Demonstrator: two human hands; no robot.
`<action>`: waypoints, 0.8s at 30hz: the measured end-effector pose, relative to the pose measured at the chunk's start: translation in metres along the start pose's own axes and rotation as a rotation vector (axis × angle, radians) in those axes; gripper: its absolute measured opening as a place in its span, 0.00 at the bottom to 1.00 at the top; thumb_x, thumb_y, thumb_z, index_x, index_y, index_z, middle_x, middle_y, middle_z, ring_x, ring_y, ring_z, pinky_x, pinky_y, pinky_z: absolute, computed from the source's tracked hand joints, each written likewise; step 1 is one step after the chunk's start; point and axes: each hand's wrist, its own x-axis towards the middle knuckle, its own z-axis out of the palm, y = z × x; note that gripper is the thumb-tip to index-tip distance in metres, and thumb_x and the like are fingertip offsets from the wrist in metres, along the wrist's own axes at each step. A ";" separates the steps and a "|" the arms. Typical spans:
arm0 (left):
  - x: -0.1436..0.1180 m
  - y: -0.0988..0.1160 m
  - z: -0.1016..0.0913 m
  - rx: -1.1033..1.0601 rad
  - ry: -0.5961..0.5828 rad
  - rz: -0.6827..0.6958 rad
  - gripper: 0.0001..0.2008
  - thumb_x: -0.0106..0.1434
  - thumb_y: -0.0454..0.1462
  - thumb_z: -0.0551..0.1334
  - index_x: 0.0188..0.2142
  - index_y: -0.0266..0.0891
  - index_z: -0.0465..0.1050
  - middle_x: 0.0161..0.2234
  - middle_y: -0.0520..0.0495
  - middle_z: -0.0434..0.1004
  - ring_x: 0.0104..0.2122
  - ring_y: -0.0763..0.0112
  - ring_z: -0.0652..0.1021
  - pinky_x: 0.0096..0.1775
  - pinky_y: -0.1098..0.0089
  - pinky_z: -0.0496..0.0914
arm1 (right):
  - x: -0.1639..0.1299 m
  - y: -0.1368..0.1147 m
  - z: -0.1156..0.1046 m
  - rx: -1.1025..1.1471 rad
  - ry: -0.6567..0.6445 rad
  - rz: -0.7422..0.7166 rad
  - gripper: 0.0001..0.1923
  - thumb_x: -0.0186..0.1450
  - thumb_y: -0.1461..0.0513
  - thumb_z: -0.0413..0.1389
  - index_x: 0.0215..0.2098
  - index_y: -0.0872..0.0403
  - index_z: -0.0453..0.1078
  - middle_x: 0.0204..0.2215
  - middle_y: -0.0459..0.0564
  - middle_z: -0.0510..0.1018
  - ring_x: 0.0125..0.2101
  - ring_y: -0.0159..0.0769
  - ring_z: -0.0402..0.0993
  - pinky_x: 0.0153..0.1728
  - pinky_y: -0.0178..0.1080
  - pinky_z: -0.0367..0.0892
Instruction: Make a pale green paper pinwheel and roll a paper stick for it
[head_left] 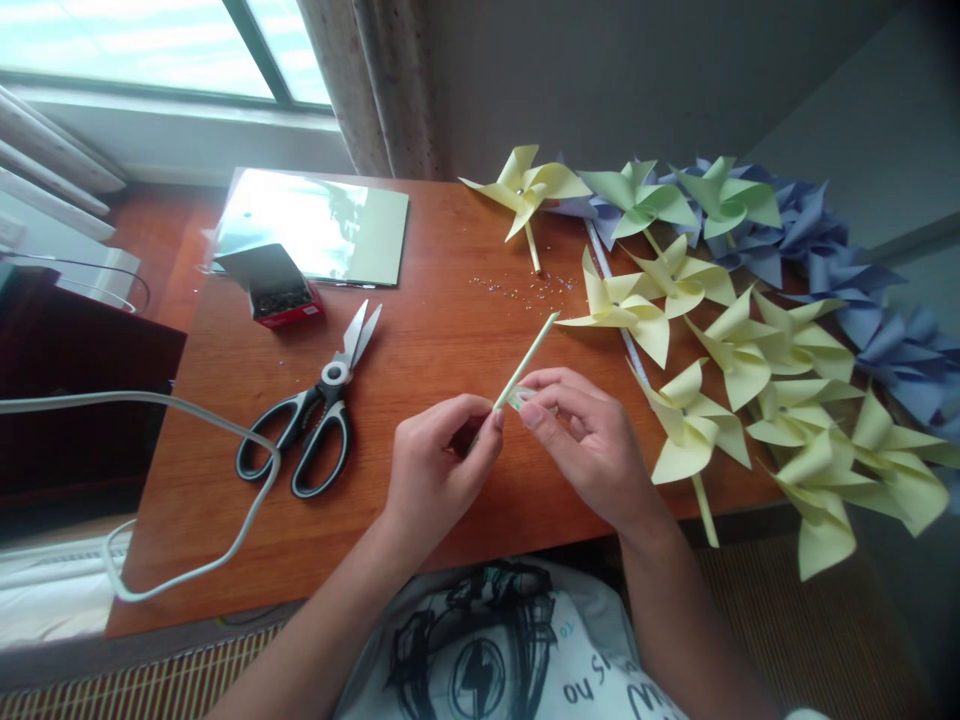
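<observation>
The left hand (439, 465) pinches the pale straw (527, 362) steady, tilted above the surface (420, 330), while the right hand (581, 435), fingers closed, presses a small clear piece (520, 398) against it, scissors (319, 410) well off to the left.

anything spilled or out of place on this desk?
Small beads lie scattered loose on the table near the pinwheels. Some yellow pinwheels overhang the table's right edge. The scissors lie open.
</observation>
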 end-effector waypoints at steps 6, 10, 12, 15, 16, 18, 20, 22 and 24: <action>0.000 0.001 0.000 0.002 -0.010 0.019 0.09 0.66 0.37 0.63 0.29 0.38 0.74 0.21 0.53 0.69 0.21 0.76 0.66 0.24 0.75 0.61 | 0.001 0.002 0.002 -0.006 0.007 0.009 0.09 0.69 0.59 0.58 0.32 0.52 0.76 0.42 0.52 0.78 0.43 0.40 0.77 0.42 0.40 0.72; 0.001 0.001 0.000 0.021 -0.009 0.042 0.09 0.66 0.37 0.62 0.29 0.38 0.73 0.21 0.53 0.69 0.20 0.76 0.66 0.24 0.75 0.62 | 0.001 0.001 0.004 -0.028 0.015 0.015 0.09 0.69 0.60 0.58 0.31 0.52 0.75 0.42 0.52 0.78 0.43 0.39 0.77 0.42 0.40 0.71; 0.001 0.001 0.001 0.044 0.000 0.065 0.09 0.66 0.36 0.62 0.29 0.38 0.73 0.21 0.53 0.69 0.20 0.76 0.67 0.25 0.75 0.62 | 0.001 0.000 0.005 -0.031 0.019 0.018 0.09 0.69 0.60 0.58 0.30 0.52 0.75 0.41 0.52 0.78 0.42 0.39 0.77 0.40 0.39 0.71; 0.000 0.000 0.002 0.083 0.016 0.120 0.08 0.66 0.35 0.62 0.29 0.38 0.72 0.22 0.53 0.70 0.21 0.77 0.67 0.25 0.75 0.63 | 0.001 0.000 0.007 -0.034 0.032 0.018 0.10 0.68 0.61 0.57 0.29 0.53 0.73 0.40 0.51 0.78 0.42 0.39 0.77 0.41 0.39 0.71; 0.000 0.000 0.002 0.097 0.017 0.143 0.07 0.66 0.34 0.62 0.30 0.38 0.72 0.22 0.53 0.70 0.21 0.77 0.67 0.26 0.76 0.63 | 0.001 0.000 0.008 -0.034 0.035 0.014 0.09 0.68 0.62 0.57 0.29 0.53 0.72 0.40 0.52 0.78 0.42 0.39 0.77 0.43 0.40 0.71; -0.001 0.000 0.003 0.127 0.016 0.190 0.06 0.66 0.32 0.62 0.30 0.37 0.72 0.23 0.52 0.71 0.22 0.77 0.68 0.27 0.76 0.63 | 0.002 0.001 0.010 -0.033 0.037 0.004 0.08 0.67 0.64 0.56 0.30 0.53 0.72 0.40 0.52 0.79 0.44 0.41 0.77 0.47 0.42 0.71; -0.002 -0.001 0.004 0.158 0.021 0.232 0.06 0.66 0.31 0.62 0.31 0.37 0.72 0.24 0.53 0.71 0.22 0.78 0.69 0.28 0.77 0.63 | 0.002 0.002 0.011 -0.036 0.044 0.000 0.07 0.66 0.65 0.56 0.30 0.53 0.72 0.40 0.52 0.79 0.45 0.42 0.77 0.49 0.43 0.70; -0.002 -0.001 0.005 0.182 0.037 0.259 0.06 0.66 0.30 0.62 0.31 0.37 0.72 0.24 0.53 0.71 0.23 0.78 0.69 0.28 0.77 0.63 | 0.002 0.002 0.012 -0.038 0.054 0.007 0.07 0.66 0.65 0.57 0.29 0.52 0.71 0.40 0.53 0.79 0.45 0.43 0.77 0.49 0.44 0.70; -0.003 -0.001 0.006 0.192 0.046 0.272 0.05 0.66 0.30 0.62 0.32 0.37 0.72 0.24 0.53 0.71 0.23 0.78 0.69 0.29 0.77 0.63 | 0.002 0.002 0.013 -0.029 0.064 0.012 0.07 0.66 0.65 0.57 0.29 0.52 0.71 0.41 0.53 0.79 0.45 0.43 0.77 0.49 0.44 0.71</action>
